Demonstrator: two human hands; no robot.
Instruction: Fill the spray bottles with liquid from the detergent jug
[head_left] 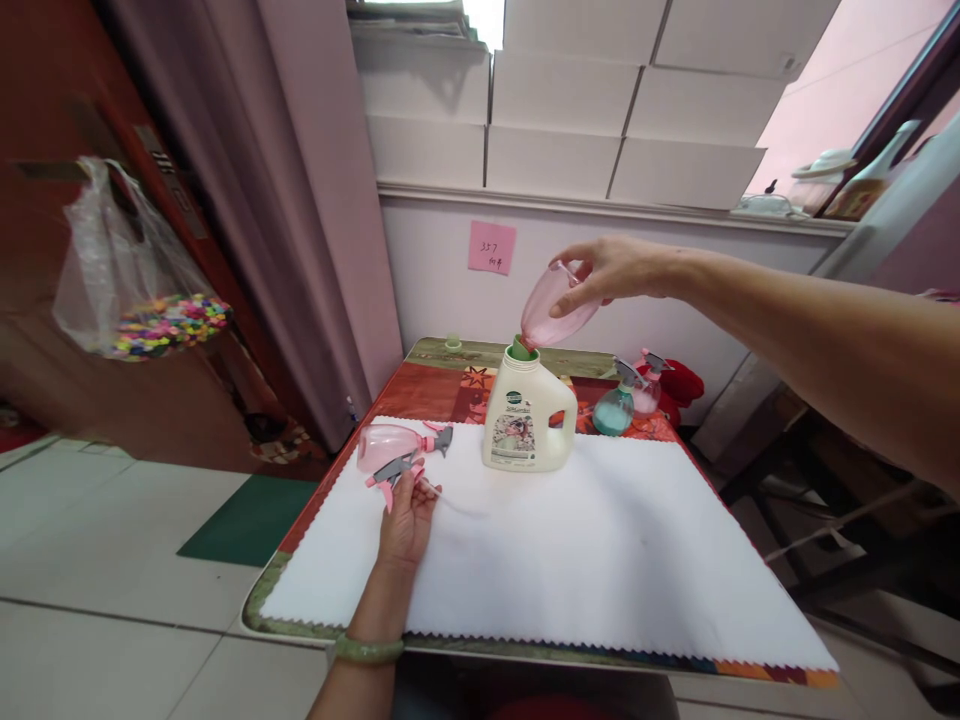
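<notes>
My right hand grips a clear pink bottle by its base, tipped neck-down over a cream detergent jug. The bottle's neck meets the jug's green spout; whether liquid flows I cannot make out. In my left hand is a grey and pink spray head, its thin dip tube pointing right above the white cloth. Just behind that hand a second pink spray bottle lies on its side, spray head attached.
Two filled spray bottles, one teal and one pink, stand at the table's back right beside a red object. A green cap sits at the back left. White scalloped cloth covers most of the table. A pink note is on the wall.
</notes>
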